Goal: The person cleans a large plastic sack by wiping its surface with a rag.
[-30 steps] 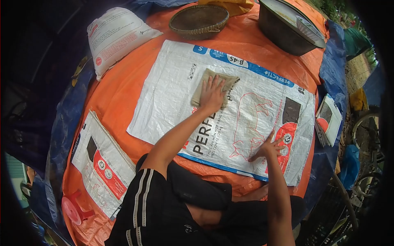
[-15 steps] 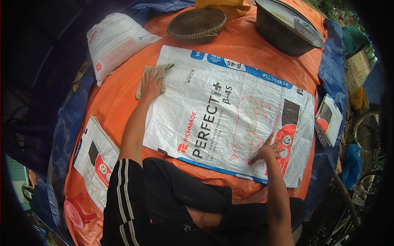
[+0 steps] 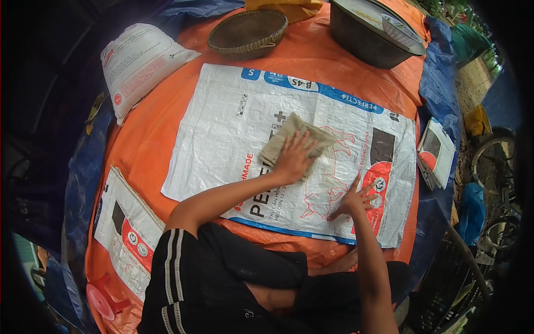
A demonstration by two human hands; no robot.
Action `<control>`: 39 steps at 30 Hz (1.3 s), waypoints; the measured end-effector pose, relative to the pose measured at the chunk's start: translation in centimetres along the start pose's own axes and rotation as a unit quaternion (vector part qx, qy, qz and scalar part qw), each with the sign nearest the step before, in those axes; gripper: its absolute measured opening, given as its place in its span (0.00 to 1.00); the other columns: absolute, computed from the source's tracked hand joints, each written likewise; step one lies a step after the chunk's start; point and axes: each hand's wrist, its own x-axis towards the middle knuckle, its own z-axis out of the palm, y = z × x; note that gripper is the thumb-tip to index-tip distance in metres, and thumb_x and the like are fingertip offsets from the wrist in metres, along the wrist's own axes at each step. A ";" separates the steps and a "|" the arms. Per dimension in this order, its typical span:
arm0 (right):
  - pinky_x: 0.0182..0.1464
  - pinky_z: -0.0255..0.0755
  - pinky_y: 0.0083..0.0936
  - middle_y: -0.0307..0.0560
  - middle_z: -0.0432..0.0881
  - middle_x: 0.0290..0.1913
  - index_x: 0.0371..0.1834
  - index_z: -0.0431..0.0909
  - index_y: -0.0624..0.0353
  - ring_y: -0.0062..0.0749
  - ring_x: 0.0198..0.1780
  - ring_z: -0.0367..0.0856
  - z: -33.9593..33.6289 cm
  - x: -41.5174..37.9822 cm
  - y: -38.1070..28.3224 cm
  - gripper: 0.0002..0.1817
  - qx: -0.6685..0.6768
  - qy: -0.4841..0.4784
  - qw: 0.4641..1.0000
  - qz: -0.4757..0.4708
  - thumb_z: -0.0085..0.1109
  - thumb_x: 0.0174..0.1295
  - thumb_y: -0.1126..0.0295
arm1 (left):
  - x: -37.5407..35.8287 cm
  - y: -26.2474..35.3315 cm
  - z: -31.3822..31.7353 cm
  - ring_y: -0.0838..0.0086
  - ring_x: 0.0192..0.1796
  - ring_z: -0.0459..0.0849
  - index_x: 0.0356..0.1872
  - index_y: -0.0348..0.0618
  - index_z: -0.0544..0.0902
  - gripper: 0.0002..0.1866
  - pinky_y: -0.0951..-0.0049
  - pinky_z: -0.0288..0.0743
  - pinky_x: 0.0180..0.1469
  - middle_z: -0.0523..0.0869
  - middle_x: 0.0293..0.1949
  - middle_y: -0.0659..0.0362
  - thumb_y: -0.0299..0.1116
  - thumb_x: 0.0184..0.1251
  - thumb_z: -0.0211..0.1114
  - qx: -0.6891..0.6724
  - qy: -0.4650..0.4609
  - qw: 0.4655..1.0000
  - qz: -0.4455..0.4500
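Observation:
A flat white feed sack [image 3: 217, 122] with blue edges, red and black print and a pig drawing lies spread in front of me. My left hand [image 3: 295, 161] presses a folded, greyish-beige cloth [image 3: 320, 136] onto the middle of the sack, gripping it under slightly spread fingers. The cloth covers part of the large lettering. My right hand [image 3: 351, 203] rests on the sack's right part beside the red print. Its fingers are spread and it holds nothing.
Orange sheeting [image 3: 139, 150] lies under the sack. A full white sack [image 3: 144, 67], a woven basket [image 3: 247, 36] and a large dark basin [image 3: 370, 33] stand behind. Folded sacks lie left [image 3: 125, 234] and right [image 3: 436, 153]. A red plastic stool [image 3: 103, 298] is at the lower left.
My left hand has moved right with the cloth, from the sack's left edge to its middle. The sack's left edge now lies uncovered. My right hand stays in place on the sack.

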 end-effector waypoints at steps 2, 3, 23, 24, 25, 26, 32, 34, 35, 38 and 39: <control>0.67 0.38 0.82 0.80 0.05 0.71 0.76 0.09 0.43 0.90 0.73 0.19 -0.1 0.1 0.0 0.97 0.005 0.005 1.000 -0.002 0.92 0.14 0.54 | 2.0 2.5 2.1 0.47 0.81 0.43 0.76 0.55 0.62 0.30 0.47 0.32 0.79 0.50 0.80 0.49 0.49 0.77 0.47 -0.013 0.005 1.000 0.018; 0.67 0.38 0.82 0.80 0.04 0.71 0.76 0.09 0.43 0.89 0.73 0.18 0.0 0.1 0.0 0.97 0.005 0.001 1.000 0.000 0.92 0.14 0.54 | 2.9 3.5 2.8 0.48 0.81 0.43 0.76 0.55 0.62 0.30 0.47 0.32 0.79 0.50 0.80 0.49 0.49 0.76 0.48 0.002 0.001 1.000 0.020; 0.68 0.40 0.79 0.78 0.02 0.70 0.72 0.03 0.47 0.86 0.74 0.18 -0.2 -0.1 0.0 0.99 -0.007 -0.008 1.000 0.012 0.92 0.14 0.52 | 3.1 -16.6 -8.3 0.55 0.80 0.51 0.75 0.56 0.64 0.29 0.52 0.42 0.79 0.55 0.79 0.55 0.50 0.77 0.47 0.179 0.100 0.958 -0.201; 0.68 0.39 0.80 0.78 0.03 0.71 0.74 0.06 0.46 0.85 0.74 0.17 -0.1 -0.2 0.0 0.98 -0.005 -0.014 1.000 0.006 0.92 0.14 0.54 | 2.2 -19.0 -9.2 0.54 0.80 0.51 0.75 0.56 0.64 0.29 0.51 0.42 0.79 0.55 0.79 0.56 0.50 0.77 0.46 0.200 0.097 0.951 -0.213; 0.69 0.38 0.80 0.78 0.04 0.71 0.75 0.08 0.45 0.85 0.74 0.16 -0.4 -0.2 0.1 0.98 0.003 -0.014 1.000 0.002 0.92 0.13 0.55 | 1.2 -21.1 -10.2 0.52 0.78 0.55 0.74 0.53 0.66 0.29 0.50 0.47 0.77 0.60 0.77 0.53 0.49 0.75 0.50 0.206 0.126 0.949 -0.201; 0.68 0.38 0.82 0.79 0.05 0.71 0.77 0.11 0.46 0.88 0.73 0.17 -0.2 0.0 0.1 0.96 0.002 -0.009 1.000 -0.001 0.92 0.14 0.55 | 0.4 -22.2 -12.1 0.53 0.78 0.55 0.74 0.53 0.66 0.29 0.51 0.47 0.77 0.60 0.77 0.53 0.48 0.76 0.50 0.237 0.105 0.941 -0.217; 0.66 0.38 0.83 0.81 0.07 0.72 0.77 0.12 0.46 0.91 0.73 0.19 -0.1 0.0 0.2 0.95 -0.015 -0.009 1.000 0.010 0.90 0.17 0.50 | -2.0 -25.3 -16.8 0.54 0.80 0.49 0.76 0.56 0.63 0.29 0.48 0.40 0.78 0.52 0.80 0.58 0.48 0.77 0.47 0.203 0.067 0.929 -0.301; 0.65 0.38 0.84 0.82 0.09 0.72 0.78 0.12 0.46 0.91 0.72 0.19 0.1 0.1 0.2 0.95 -0.025 -0.013 1.000 0.001 0.90 0.16 0.49 | -1.6 -24.0 -16.1 0.53 0.80 0.49 0.76 0.57 0.63 0.29 0.48 0.39 0.78 0.52 0.80 0.57 0.48 0.77 0.48 0.213 0.080 0.924 -0.308; 0.65 0.38 0.84 0.82 0.09 0.72 0.78 0.12 0.46 0.91 0.72 0.19 0.1 0.1 0.3 0.95 -0.022 -0.010 1.000 0.002 0.90 0.16 0.49 | -1.5 -23.3 -15.8 0.52 0.80 0.49 0.76 0.57 0.63 0.28 0.47 0.39 0.78 0.52 0.80 0.57 0.47 0.77 0.48 0.225 0.089 0.913 -0.327; 0.65 0.38 0.85 0.82 0.09 0.72 0.78 0.13 0.45 0.92 0.72 0.19 0.2 0.2 0.1 0.95 -0.022 -0.009 1.000 0.003 0.90 0.17 0.48 | -1.1 -20.7 -13.2 0.50 0.80 0.49 0.75 0.57 0.64 0.28 0.47 0.39 0.78 0.53 0.80 0.56 0.46 0.76 0.50 0.183 0.095 0.929 -0.308; 0.65 0.38 0.85 0.82 0.09 0.72 0.78 0.14 0.45 0.92 0.72 0.19 0.1 0.1 0.1 0.94 -0.025 -0.010 1.000 0.001 0.90 0.17 0.48 | -1.0 -18.7 -12.3 0.50 0.80 0.49 0.75 0.56 0.64 0.28 0.47 0.38 0.78 0.55 0.79 0.55 0.44 0.76 0.51 0.120 0.099 0.951 -0.267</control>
